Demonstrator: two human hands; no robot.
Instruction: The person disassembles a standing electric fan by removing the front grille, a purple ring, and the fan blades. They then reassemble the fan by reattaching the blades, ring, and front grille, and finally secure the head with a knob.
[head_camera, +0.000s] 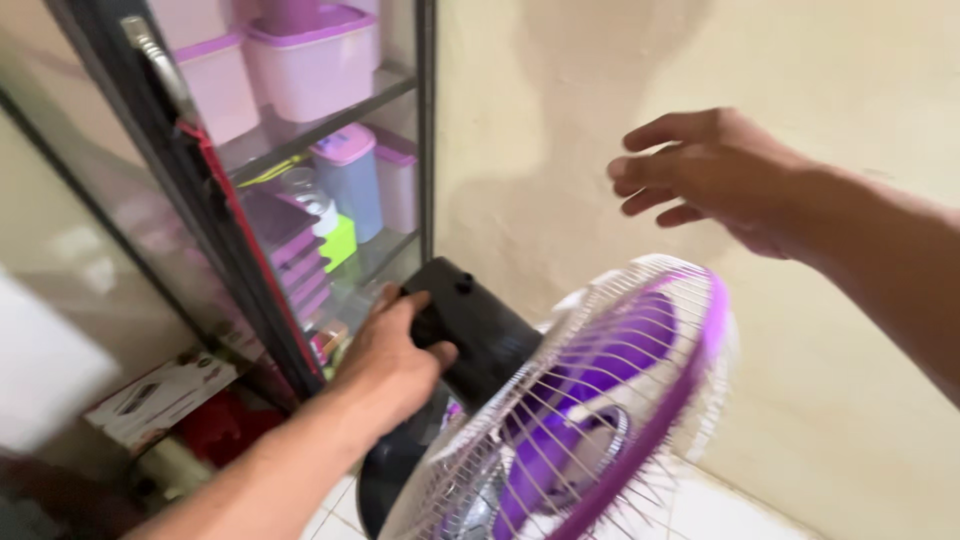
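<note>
Gripped the fan from behind, low in the view: left hand closed on the black motor housing, fingers wrapped over its top, thumb pressed to its near side. Saw the fan head tilted, white wire grille facing up and toward the camera, purple blades behind the wires, blurred; could not tell whether turning or merely smeared by camera motion. Stood over pale floor tiles, just beside the glass cabinet.

Hovered the right hand above the grille's upper rim, apart from it, palm down, fingers spread loosely and slightly curled, holding nothing.

Judged the one-handed hold on the housing lopsided, with the broad grille hanging forward of the grip. Judged it steadier to take the outer rim with the free hand, never through the wires, and to hold the head clear of the cabinet's glass.

Farther left: a cardboard box on the floor, then shelves of pink and lilac lidded containers behind glass. Beyond everything, a bare cream wall.
</note>
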